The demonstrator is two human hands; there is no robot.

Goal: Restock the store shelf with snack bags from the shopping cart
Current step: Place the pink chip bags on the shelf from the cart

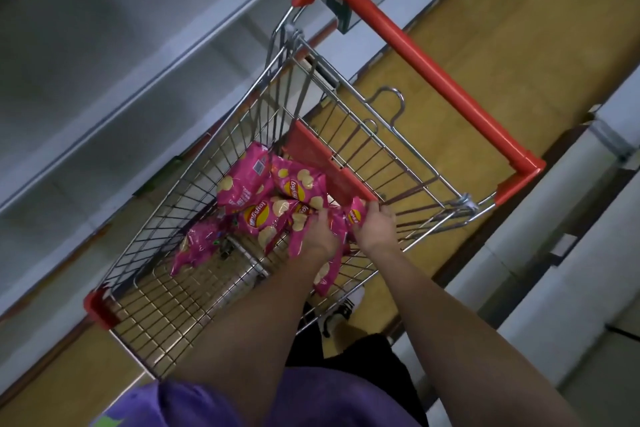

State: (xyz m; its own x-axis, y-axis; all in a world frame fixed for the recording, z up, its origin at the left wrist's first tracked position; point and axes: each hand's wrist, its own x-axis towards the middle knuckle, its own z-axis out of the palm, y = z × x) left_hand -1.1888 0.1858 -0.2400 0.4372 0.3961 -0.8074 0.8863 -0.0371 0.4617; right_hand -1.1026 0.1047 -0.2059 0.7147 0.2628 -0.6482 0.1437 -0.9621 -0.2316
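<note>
Both arms reach down into the wire shopping cart (214, 191). The left hand (320, 230) grips a pink Lay's chip bag (330, 265) that hangs down below it. Just beside it, the right hand (375, 224) pinches another pink bag (357, 215) near the cart's red seat flap (322, 163). More pink bags (263, 194) lie heaped just beyond the hands. The grey store shelf (114, 55) stands left of the hands, past the cart; the red handle (433, 76) lies beyond them, to the right.
</note>
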